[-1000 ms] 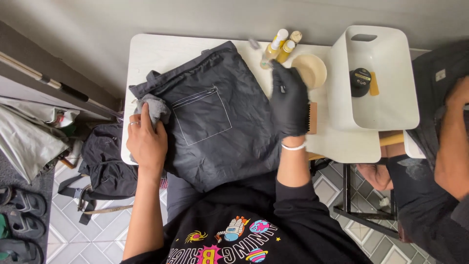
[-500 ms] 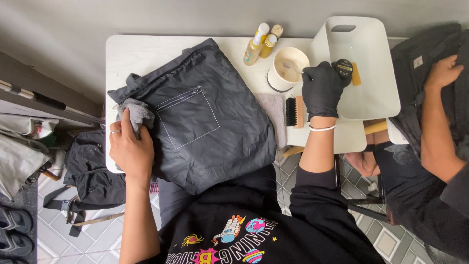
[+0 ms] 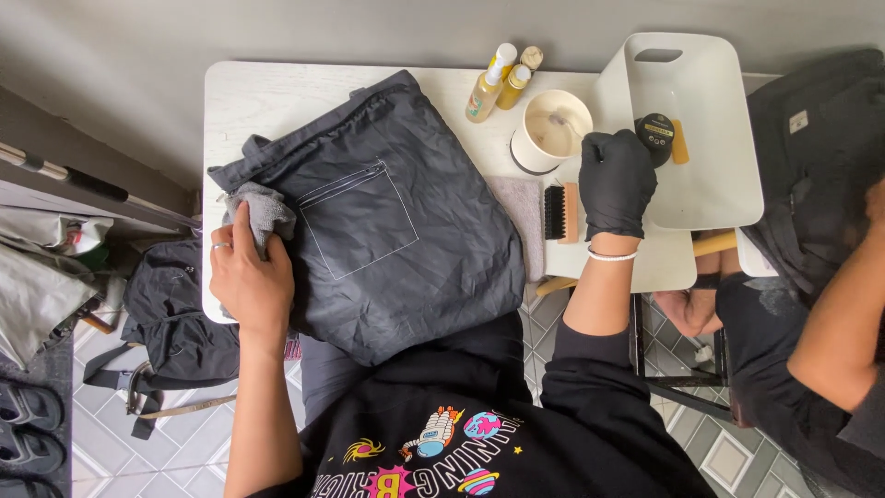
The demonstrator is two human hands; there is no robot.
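A dark grey fabric bag (image 3: 406,231) with a stitched zip pocket lies flat on the white table (image 3: 267,92). My bare left hand (image 3: 249,281) presses a crumpled grey cloth (image 3: 263,207) against the bag's left edge. My right hand (image 3: 616,184), in a black glove, reaches over the rim of a white tray (image 3: 719,92). Its curled fingertips touch a small round black tin (image 3: 657,132) lying in the tray beside a tan stick (image 3: 679,143). Whether they grip the tin is unclear.
A brush (image 3: 560,212) lies on a grey pad (image 3: 521,212) by the bag, behind it a cream cup (image 3: 551,134) and yellow bottles (image 3: 489,88). Another person (image 3: 830,323) sits at right. A black backpack (image 3: 171,314) and sandals (image 3: 28,424) are on the floor at left.
My gloved right hand left the bag, passed over the brush and came to the tin in the tray. My left hand stayed on the cloth.
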